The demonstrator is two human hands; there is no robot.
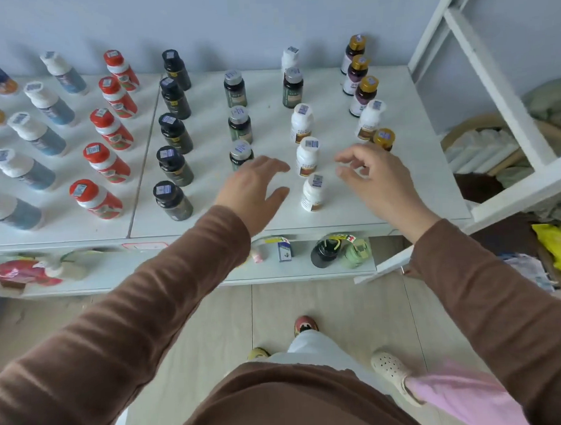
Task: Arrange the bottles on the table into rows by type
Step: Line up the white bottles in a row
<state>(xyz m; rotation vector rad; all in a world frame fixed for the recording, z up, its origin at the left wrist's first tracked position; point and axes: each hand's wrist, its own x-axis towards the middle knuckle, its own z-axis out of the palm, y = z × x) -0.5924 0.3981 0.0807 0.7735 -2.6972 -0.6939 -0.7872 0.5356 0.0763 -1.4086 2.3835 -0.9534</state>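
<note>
Bottles stand in rows on the white table (208, 212). From the left run white-capped blue bottles (38, 134), red bottles (111, 128), black bottles (174, 133), then silver-capped dark green bottles (240, 124). A row of small white bottles (301, 121) has one dark bottle (293, 86) in it. Gold-capped purple bottles (362, 94) stand at the right, with a white bottle (370, 118) among them. My left hand (255, 191) hovers with fingers spread, partly hiding a green bottle (240, 153). My right hand (377, 179) hovers with loosely curled fingers, holding nothing, in front of a gold-capped bottle (383, 138).
A shelf (179, 271) under the tabletop holds a small box (284, 250), a black jar (324, 252), a green jar (356, 252) and a red packet (21, 271). A white frame (506, 106) stands to the right. Another person's foot (392, 369) is on the floor.
</note>
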